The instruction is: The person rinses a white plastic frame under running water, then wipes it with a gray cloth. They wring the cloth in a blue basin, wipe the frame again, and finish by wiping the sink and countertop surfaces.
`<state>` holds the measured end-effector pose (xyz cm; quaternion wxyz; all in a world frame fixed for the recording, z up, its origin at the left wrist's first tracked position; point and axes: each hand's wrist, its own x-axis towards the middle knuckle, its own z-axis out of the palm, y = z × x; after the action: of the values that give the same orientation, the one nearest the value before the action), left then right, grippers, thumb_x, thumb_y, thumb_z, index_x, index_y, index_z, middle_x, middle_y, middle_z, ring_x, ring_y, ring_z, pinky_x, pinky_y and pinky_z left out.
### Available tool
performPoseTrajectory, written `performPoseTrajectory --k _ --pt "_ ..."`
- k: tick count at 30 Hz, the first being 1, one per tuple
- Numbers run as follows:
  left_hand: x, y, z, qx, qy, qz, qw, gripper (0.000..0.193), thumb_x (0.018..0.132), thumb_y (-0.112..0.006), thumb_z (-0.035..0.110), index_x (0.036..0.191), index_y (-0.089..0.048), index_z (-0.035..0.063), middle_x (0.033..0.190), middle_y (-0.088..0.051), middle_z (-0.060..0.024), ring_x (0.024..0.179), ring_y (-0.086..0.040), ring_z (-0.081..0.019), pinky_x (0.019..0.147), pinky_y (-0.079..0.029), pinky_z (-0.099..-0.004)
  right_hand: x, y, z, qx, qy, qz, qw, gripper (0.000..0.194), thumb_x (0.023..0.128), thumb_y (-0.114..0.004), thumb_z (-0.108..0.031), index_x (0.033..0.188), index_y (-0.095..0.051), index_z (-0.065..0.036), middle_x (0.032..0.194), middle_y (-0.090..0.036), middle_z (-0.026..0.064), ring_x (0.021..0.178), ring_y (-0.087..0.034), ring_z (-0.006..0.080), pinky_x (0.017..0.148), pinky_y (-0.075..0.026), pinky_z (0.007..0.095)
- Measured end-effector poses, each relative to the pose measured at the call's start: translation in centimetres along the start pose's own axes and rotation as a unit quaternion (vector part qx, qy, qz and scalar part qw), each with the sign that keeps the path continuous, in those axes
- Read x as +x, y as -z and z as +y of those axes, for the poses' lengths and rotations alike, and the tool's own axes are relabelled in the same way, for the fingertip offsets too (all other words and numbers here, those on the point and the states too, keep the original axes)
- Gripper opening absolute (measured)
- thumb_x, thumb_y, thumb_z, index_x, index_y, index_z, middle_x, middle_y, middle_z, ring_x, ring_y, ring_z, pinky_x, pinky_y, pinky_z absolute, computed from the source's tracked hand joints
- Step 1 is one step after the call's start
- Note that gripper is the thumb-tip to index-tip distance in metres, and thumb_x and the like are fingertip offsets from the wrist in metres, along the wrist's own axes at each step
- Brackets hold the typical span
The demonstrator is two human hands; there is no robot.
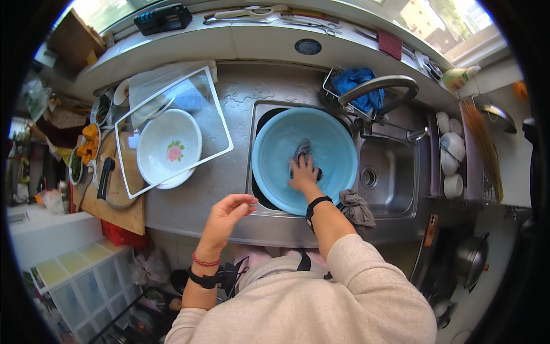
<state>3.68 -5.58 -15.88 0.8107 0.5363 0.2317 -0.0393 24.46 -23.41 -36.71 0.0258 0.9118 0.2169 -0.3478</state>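
Observation:
A light-blue plastic basin (268, 142) sits in the larger bay of the steel sink, with shallow clear water in it. My right hand (304, 175) reaches down to its bottom, fingers spread over a bunched dark grey cloth (303, 147). Part of that wet cloth sticks out beyond the fingertips; the rest is hidden under my palm. Left of the basin, my left hand (232, 211) hovers over the counter's front edge, fingers loosely bent, nothing visible in it. A brown-grey rag (356, 208) drapes over the sink's front rim beside my right forearm.
A white-framed glass panel (210, 116) leans over a white floral enamel basin (169, 148) on the left. Beside them lie a cutting board (133, 217) and a black-handled knife (106, 178). The curved faucet (378, 81) arches by a wire basket with blue cloth (356, 86), above a smaller sink bay (391, 189).

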Motion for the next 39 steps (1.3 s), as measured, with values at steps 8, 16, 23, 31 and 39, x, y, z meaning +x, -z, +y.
performPoseTrajectory --k 8,16,23,31,39 --pt "10.4 -6.4 -8.6 -0.183 0.14 0.099 0.968 0.042 0.097 -0.059 0.022 0.132 -0.05 0.0009 0.13 -0.057 -0.0139 0.116 -0.056 -0.024 0.098 -0.047 -0.0417 -0.6 -0.7 1.9 0.006 0.055 0.05 0.997 0.061 0.083 -0.064 -0.021 0.141 -0.047 -0.027 0.16 -0.015 0.0143 0.143 -0.02 0.0418 0.102 -0.026 0.0711" --pt "21.4 -8.4 -15.7 -0.391 0.248 0.168 0.87 0.053 0.095 -0.056 0.048 0.123 -0.053 0.0029 0.116 -0.063 -0.0147 0.101 -0.061 -0.0306 0.096 -0.046 -0.049 -2.7 2.3 2.4 0.387 0.105 0.143 0.905 0.067 0.075 -0.076 -0.027 0.135 -0.05 -0.018 0.127 -0.056 0.0245 0.11 -0.059 0.0401 0.091 -0.05 0.0428" --pt "23.6 -7.4 -18.0 -0.348 0.265 0.098 0.894 0.048 0.094 -0.055 0.055 0.102 -0.058 0.0076 0.088 -0.064 -0.0082 0.074 -0.061 -0.0222 0.063 -0.051 -0.0369 -7.9 6.0 1.8 0.358 0.167 0.15 0.906 0.029 0.088 -0.066 -0.038 0.1 -0.061 -0.011 0.089 -0.069 0.0151 0.085 -0.066 0.0365 0.068 -0.05 0.0465" --pt "23.6 -10.7 -15.4 -0.341 0.202 0.133 0.908 0.031 0.099 -0.055 0.04 0.086 -0.057 0.0116 0.072 -0.056 -0.0027 0.063 -0.054 -0.0179 0.06 -0.049 -0.0356 -3.4 4.2 2.7 0.292 0.085 0.243 0.921 0.034 0.098 -0.046 -0.042 0.092 -0.062 -0.012 0.079 -0.067 0.0171 0.074 -0.063 0.0428 0.062 -0.049 0.0537" --pt "23.1 -8.8 -11.7 -0.223 0.088 0.147 0.96 0.047 0.095 -0.062 0.038 0.128 -0.047 0.0082 0.124 -0.056 -0.0082 0.114 -0.054 -0.0234 0.095 -0.042 -0.0477 2.0 5.3 7.4 0.329 -0.144 0.244 0.901 0.042 0.097 -0.049 -0.047 0.111 -0.061 -0.009 0.114 -0.061 0.0242 0.102 -0.059 0.0445 0.082 -0.048 0.0534"
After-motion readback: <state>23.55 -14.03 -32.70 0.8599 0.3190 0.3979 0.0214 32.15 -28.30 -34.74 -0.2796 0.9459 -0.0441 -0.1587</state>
